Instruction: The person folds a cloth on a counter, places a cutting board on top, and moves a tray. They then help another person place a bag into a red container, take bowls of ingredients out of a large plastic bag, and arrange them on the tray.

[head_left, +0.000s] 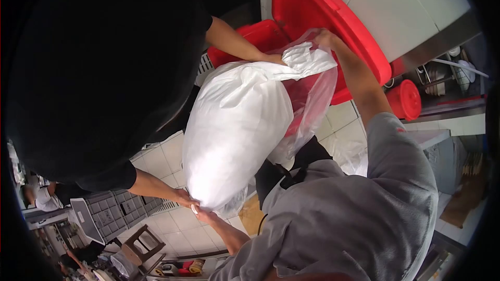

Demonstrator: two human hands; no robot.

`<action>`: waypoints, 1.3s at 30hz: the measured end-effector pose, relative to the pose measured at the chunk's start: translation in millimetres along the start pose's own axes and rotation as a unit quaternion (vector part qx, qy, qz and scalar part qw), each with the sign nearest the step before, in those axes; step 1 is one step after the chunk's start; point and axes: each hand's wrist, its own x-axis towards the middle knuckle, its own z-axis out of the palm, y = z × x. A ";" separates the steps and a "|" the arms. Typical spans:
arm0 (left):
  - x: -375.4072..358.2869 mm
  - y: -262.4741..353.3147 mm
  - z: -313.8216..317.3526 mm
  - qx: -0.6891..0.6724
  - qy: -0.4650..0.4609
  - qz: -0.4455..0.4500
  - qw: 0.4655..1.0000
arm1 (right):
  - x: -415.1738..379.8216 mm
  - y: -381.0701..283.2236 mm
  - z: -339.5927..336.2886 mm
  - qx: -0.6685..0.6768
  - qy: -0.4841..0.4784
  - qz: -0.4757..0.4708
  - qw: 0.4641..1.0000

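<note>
A big, full white sack [234, 130] lies slanted between me and a co-worker in black. At its lower end my left hand [208, 217] is closed on a corner, close to the co-worker's hand [183, 198]. My right hand [325, 39] reaches up to the sack's gathered mouth, its fingers closed on the edge of a clear plastic bag [317, 96]. This bag hangs beneath and beside the sack. The co-worker's other hand [275, 59] grips the bunched white neck. My right fingertips are partly hidden.
Behind the sack's mouth stands a large red bin [255, 36] with its lid [333, 15] raised. A small red bucket [405, 100] is at right, near a low rack. Grey crates [112, 213] and a brown stool [141, 244] stand lower left. More clear plastic [349, 151] lies on the tiles.
</note>
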 end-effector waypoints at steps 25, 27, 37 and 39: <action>-68.7 66.4 31.2 0.027 -0.022 0.026 0.999 | -17.1 48.3 73.8 -0.357 -0.064 -0.021 0.932; -89.8 84.7 53.0 0.044 -0.052 0.040 0.997 | -27.9 22.1 74.6 -0.272 -0.044 0.050 0.960; -149.9 114.8 122.3 0.052 -0.096 0.110 0.988 | 70.0 9.7 68.6 -0.204 -0.074 0.022 0.976; -166.6 124.0 123.4 0.065 -0.121 0.137 0.981 | 87.3 26.4 88.6 -0.219 -0.066 -0.007 0.974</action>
